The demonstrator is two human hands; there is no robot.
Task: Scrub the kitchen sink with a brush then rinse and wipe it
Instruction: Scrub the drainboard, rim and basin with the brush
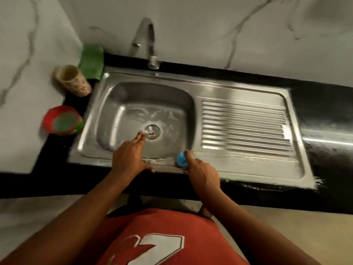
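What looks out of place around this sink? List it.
White residue is strewn on the black counter past the right front corner of the sink, with whitish streaks in the basin. Powder or foam, I cannot tell. Nothing else stands out.

Only one mark was readable: a big white figure [160, 243] printed on my red shirt [172, 222], on the near side of the sink [238, 165]. It was cropped by the frame edge and looked like a 7, unconfirmed. The patterned cup [73, 81] and red-green tub [62, 120] left of the sink were too blurred to read.
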